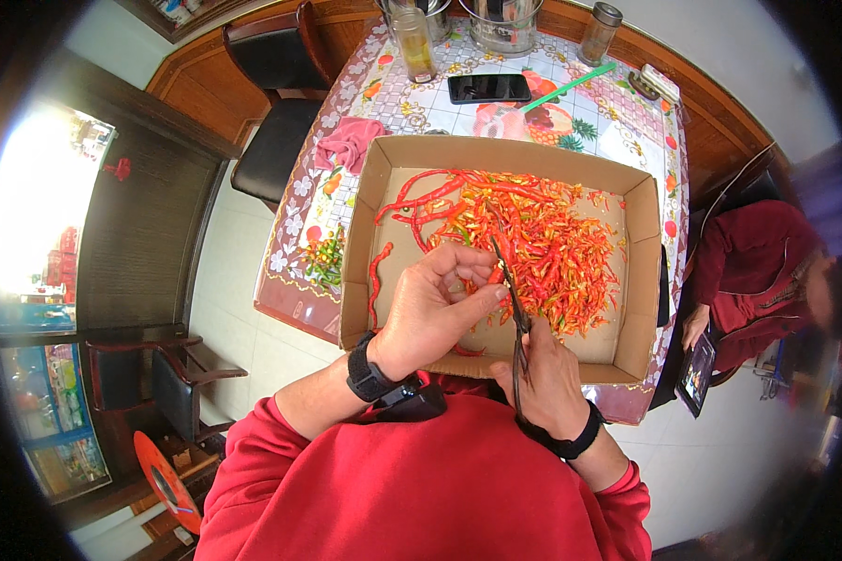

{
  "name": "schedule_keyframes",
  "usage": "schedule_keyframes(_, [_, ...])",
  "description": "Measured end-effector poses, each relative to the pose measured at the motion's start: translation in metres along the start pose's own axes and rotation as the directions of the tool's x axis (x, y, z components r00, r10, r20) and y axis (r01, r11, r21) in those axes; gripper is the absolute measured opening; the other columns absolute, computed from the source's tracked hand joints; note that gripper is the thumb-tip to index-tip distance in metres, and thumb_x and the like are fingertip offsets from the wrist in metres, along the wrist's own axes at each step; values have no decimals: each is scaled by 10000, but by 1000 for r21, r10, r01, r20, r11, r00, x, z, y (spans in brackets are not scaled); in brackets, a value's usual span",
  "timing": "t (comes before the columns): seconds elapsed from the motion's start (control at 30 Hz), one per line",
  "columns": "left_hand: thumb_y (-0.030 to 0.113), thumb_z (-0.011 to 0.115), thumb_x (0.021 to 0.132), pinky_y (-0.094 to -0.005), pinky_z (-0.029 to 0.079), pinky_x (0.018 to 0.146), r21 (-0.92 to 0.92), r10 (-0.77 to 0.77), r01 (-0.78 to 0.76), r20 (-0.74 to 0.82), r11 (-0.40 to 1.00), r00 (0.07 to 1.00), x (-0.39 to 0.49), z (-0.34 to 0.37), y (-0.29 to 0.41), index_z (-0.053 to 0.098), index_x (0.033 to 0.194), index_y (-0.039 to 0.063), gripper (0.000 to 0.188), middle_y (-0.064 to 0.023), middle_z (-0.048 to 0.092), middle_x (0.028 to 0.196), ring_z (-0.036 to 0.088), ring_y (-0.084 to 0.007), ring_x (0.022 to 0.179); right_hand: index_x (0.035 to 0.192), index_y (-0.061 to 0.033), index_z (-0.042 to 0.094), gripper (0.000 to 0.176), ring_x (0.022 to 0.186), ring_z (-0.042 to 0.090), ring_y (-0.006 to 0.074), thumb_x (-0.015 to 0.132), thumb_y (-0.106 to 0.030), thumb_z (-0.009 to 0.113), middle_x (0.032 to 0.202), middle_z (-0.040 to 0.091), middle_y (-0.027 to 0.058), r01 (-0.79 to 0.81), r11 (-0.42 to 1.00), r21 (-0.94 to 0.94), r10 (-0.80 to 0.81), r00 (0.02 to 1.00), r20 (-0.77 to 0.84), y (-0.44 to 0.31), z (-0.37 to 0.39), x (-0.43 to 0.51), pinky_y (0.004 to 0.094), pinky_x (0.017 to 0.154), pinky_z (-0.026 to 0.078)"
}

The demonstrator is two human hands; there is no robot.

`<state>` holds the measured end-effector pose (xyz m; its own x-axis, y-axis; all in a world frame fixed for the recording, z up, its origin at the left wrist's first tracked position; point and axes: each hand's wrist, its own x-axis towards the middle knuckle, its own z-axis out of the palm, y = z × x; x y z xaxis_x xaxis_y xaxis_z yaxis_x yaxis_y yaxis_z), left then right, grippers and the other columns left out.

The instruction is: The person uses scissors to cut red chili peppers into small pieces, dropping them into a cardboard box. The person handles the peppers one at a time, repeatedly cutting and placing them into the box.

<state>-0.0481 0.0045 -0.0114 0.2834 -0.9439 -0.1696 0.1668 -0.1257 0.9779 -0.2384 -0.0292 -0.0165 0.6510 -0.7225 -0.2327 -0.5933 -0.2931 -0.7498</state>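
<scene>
Over a shallow cardboard box [365, 210], my left hand [438, 301] pinches a red chili pepper [496, 273] between thumb and fingers. My right hand [549, 375] grips a pair of dark metal scissors [517, 308], whose blades point away from me and lie right beside the held chili. Beneath and beyond my hands is a heap of cut red and orange chili pieces [568, 270]. Whole long red chilies [421, 196] lie at the heap's left side, and a single wrinkled chili [375, 280] rests near the box's left wall.
Green chili stems [325, 259] and a pink cloth [351, 142] lie left of the box. Behind it are a smartphone [490, 89], a green-handled fly swatter [568, 88], a glass tumbler [414, 49] and a lidded jar [600, 35]. A person [754, 280] holding a tablet sits at the right.
</scene>
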Motion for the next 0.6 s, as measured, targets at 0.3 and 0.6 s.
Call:
schedule_keyframes(0.3, [-69, 675, 863, -228, 564, 780, -5, 2, -2, 34, 1000, 999, 0, 0, 4, 594, 1167, 14, 326, -40, 640, 1037, 617, -80, 964, 987, 10, 464, 393, 614, 632, 412, 884, -299, 684, 649, 603, 188, 40, 995, 88, -35, 998, -48, 3, 3, 1, 473, 541, 474])
schedule_keyframes(0.6, [-63, 667, 864, -222, 557, 792, 161, 17, -23, 38, 987, 999, 1, -5, 6, 597, 1214, 9, 364, -34, 635, 1072, 602, -68, 984, 911, 15, 537, 229, 533, 545, 263, 946, -203, 600, 595, 529, 110, 35, 971, 235, -17, 997, -78, 13, 7, 0, 355, 508, 423])
